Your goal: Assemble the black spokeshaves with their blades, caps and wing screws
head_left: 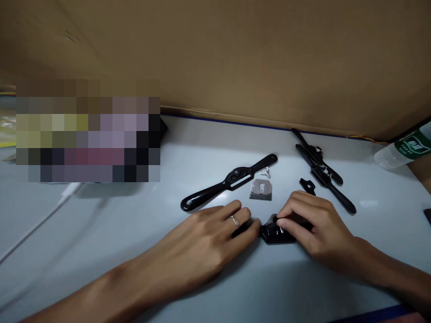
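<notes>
From far off I watch both of my grips work low over the pale worktop point(117, 224). My left grip point(212, 235), with a shiny ring point(235, 220) on one finger, rests on one end of a black tool point(278, 235). I cannot tell if its fingers wrap all the way round. My right grip point(319, 226) is narrow, with thumb and first finger pinching at the middle of the same tool. The tips hide which small part they have. So the black tool lies flat between and under my two grips.

Well to the left of my left grip, a white cord point(37, 226) runs across the top. Just past my right grip is a little black piece point(307, 185), partly hidden by my hand. Past the gap between my grips lies a flat metal plate point(255, 188) with a hole in it. Just behind the plate are small silver screws point(266, 172). A second black tool point(235, 174) lies slantwise beyond my left grip. Beyond my right grip, two more black tools point(319, 176) lie close together. Far to its right is a clear bottle point(411, 146) with a green label. A big brown board point(235, 58) stands behind everything.
</notes>
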Action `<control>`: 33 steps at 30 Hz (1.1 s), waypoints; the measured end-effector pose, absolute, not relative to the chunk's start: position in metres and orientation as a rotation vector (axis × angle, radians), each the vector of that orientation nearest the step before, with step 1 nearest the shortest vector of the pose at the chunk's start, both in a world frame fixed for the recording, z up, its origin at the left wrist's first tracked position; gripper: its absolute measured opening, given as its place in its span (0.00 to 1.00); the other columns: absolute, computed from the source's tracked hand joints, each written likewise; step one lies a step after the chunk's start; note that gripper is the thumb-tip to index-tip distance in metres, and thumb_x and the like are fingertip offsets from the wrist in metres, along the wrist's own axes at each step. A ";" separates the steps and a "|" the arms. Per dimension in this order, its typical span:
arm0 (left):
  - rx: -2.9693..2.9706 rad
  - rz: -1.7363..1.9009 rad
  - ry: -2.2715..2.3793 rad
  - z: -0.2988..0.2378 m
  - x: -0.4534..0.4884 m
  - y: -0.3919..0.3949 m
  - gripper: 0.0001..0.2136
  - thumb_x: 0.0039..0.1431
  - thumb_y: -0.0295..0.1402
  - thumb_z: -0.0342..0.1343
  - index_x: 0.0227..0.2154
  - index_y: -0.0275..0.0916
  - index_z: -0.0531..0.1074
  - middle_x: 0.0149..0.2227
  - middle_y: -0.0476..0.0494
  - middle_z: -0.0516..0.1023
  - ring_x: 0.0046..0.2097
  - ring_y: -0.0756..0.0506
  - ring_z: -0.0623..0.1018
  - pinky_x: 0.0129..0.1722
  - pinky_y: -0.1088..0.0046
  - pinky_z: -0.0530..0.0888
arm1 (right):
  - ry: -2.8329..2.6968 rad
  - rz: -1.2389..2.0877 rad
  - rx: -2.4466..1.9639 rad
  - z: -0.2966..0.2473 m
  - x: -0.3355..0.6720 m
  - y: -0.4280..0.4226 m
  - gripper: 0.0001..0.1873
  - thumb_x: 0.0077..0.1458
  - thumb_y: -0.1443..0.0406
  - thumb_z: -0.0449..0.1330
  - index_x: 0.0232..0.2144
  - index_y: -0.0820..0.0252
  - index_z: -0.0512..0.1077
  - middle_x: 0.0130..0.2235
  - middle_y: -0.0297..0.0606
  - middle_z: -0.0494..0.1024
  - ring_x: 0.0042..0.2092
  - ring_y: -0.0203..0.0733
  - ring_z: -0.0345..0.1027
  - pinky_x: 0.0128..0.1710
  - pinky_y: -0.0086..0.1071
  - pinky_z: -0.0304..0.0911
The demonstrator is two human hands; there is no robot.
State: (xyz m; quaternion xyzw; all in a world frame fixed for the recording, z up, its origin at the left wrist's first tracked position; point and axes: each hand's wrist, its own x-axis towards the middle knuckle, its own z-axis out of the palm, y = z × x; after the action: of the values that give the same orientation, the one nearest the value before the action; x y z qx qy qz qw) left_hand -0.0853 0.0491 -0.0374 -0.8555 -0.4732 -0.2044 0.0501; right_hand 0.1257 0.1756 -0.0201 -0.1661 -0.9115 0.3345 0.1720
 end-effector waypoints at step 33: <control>-2.590 -0.622 -1.424 -0.035 -0.085 0.048 0.16 0.73 0.24 0.37 0.45 0.32 0.72 0.34 0.43 0.74 0.36 0.45 0.72 0.30 0.69 0.69 | -2.593 0.186 -0.064 -0.024 0.129 0.177 0.25 0.67 0.66 0.58 0.16 0.59 0.62 0.17 0.27 0.61 0.21 0.32 0.50 0.23 0.33 0.49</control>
State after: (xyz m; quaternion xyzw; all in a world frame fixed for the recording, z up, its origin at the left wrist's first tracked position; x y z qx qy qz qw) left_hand -0.0853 0.0481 -0.0354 -0.8559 -0.4707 -0.2056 0.0605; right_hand 0.1287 0.1770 -0.0239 -0.0238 -0.9608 0.0689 0.2674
